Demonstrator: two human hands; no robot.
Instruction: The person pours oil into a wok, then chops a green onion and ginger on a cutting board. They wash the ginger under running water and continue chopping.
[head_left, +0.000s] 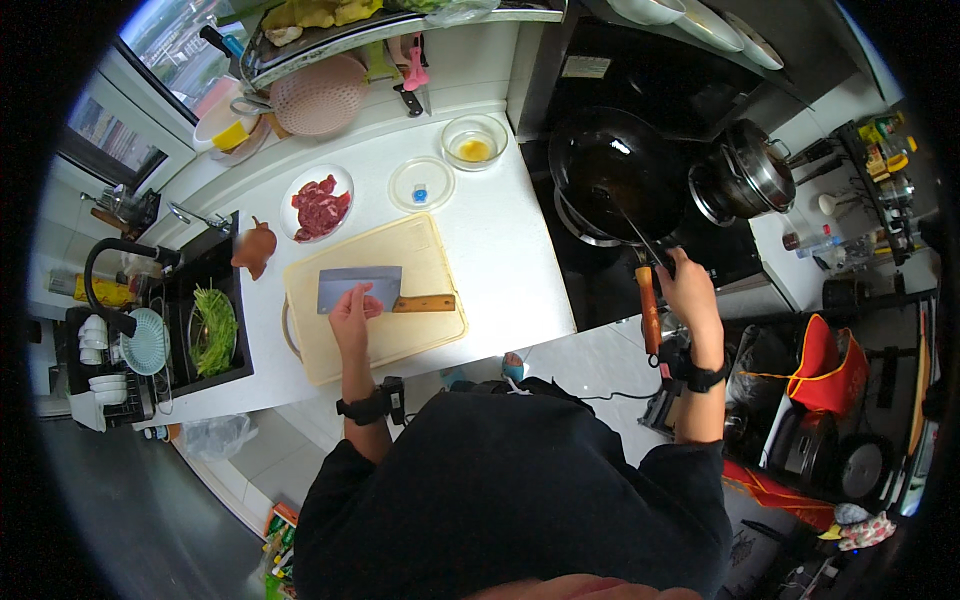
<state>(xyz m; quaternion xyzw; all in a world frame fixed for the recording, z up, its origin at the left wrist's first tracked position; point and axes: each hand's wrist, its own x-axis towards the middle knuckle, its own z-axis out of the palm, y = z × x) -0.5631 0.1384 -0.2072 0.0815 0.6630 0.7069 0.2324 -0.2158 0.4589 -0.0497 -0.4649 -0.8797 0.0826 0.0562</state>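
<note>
My right hand grips the handle of a metal cooking utensil, whose far end rests inside a black wok on the stove. The wok's wooden handle points towards me. My left hand is held over a cleaver lying on a cream cutting board; its fingers are partly curled and nothing shows in them. Whether it touches the blade I cannot tell. Behind the board stands a plate of sliced raw meat. Farther right are a clear lid and a glass bowl with yellowish liquid.
At the left, the black sink holds a bowl of green vegetables. A brown object sits by the sink's edge. A lidded pot stands on the stove's right burner. A shelf overhangs the back of the counter.
</note>
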